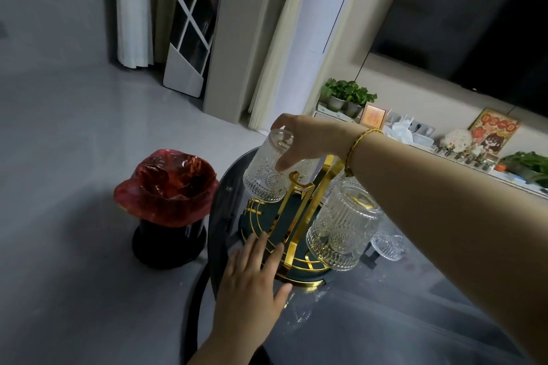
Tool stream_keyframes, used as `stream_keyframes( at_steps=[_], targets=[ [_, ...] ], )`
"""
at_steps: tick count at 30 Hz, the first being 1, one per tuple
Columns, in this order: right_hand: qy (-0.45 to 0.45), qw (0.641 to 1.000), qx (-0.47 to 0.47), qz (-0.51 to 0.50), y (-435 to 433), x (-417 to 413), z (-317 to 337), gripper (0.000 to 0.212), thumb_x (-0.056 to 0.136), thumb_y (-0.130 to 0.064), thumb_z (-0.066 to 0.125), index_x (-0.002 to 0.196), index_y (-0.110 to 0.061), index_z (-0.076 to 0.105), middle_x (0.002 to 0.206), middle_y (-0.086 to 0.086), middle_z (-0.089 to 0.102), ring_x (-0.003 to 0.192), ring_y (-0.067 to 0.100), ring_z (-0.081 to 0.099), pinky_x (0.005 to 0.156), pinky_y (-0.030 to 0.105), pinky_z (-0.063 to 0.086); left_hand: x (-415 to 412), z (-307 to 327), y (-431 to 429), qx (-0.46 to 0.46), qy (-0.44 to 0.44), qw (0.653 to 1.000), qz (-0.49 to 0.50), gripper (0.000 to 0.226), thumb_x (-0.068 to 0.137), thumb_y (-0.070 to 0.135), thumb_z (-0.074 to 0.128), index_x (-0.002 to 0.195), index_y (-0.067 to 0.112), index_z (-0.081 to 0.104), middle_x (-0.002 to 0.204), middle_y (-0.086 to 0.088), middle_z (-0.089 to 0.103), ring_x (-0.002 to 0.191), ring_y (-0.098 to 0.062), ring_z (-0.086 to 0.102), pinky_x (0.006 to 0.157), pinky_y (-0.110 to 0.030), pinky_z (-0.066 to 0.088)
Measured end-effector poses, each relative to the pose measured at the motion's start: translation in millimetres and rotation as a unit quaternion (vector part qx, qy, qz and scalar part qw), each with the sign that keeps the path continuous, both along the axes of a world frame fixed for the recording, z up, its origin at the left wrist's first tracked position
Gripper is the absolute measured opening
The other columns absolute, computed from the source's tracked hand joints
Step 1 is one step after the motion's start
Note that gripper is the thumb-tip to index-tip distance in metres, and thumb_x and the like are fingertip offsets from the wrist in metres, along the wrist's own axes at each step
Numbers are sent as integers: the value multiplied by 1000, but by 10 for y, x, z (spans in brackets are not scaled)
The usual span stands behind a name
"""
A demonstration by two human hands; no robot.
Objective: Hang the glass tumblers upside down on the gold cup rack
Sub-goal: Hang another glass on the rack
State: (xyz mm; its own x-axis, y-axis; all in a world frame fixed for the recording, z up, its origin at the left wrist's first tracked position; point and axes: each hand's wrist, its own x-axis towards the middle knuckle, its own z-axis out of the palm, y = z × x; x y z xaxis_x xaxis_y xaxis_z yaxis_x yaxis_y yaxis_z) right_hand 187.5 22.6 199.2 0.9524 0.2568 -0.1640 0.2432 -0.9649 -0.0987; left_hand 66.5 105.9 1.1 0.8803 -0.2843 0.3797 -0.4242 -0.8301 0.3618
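The gold cup rack (292, 213) stands on a dark round base at the left end of a glass table. My right hand (305, 139) grips an embossed glass tumbler (267, 169) by its base, upside down and tilted, over the rack's far-left side. My left hand (252, 275) lies flat with fingers spread on the near rim of the rack's base. Another tumbler (341, 231) hangs upside down on the rack's right side, with one more partly hidden behind it. A further tumbler (388, 243) sits on the table to the right, under my forearm.
A black bin with a red bag (169, 204) stands on the grey floor left of the table. The glass table (385, 320) has a dark curved edge at its left. Behind it runs a shelf with potted plants (347, 95) and ornaments.
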Motion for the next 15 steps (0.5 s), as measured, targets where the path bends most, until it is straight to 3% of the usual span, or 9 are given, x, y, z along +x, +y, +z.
stream_keyframes(
  at_steps=[6,9,10,12,13,15],
  targets=[
    [1,1000,6,12,4,20,-75,78,64,-26,74,128,-13,32,127,10,48,95,16,42,77,25,36,1,-2,-9,3,-5,1000,5,67,42,49,84,101,22,67,108,-6,70,100,-23,65,78,-38,53],
    [-3,1000,7,10,-11,30,-86,81,63,-27,74,131,-14,31,131,9,46,108,21,45,81,25,34,2,-3,-4,-8,12,1000,5,66,46,49,83,104,22,66,112,-7,68,104,-24,63,83,-39,50],
    [-4,1000,6,10,-12,35,-89,82,64,-28,74,131,-14,30,133,9,45,112,22,45,82,24,34,-2,-1,1,-7,23,1000,0,66,53,49,80,110,23,62,120,-8,63,112,-26,58,90,-41,45],
    [-8,1000,-5,10,-11,38,-93,85,63,-30,74,133,-15,28,136,8,44,119,25,42,89,27,35,-2,-29,-10,-38,36,999,-15,64,77,48,61,133,27,37,147,-6,31,137,-26,24,109,-39,13],
    [-13,1000,-17,10,-12,36,-92,86,63,-33,74,134,-17,27,136,7,43,121,26,40,94,31,35,11,-74,-15,-62,27,998,-15,62,85,48,48,138,30,22,153,-2,13,141,-21,6,108,-33,-3],
    [-22,999,-41,9,-25,18,-80,89,62,-40,72,135,-21,25,136,5,44,123,26,34,100,39,34,37,-134,-25,-66,26,997,-10,61,89,49,38,140,32,11,155,2,1,141,-17,-7,104,-29,-13]
  ],
)
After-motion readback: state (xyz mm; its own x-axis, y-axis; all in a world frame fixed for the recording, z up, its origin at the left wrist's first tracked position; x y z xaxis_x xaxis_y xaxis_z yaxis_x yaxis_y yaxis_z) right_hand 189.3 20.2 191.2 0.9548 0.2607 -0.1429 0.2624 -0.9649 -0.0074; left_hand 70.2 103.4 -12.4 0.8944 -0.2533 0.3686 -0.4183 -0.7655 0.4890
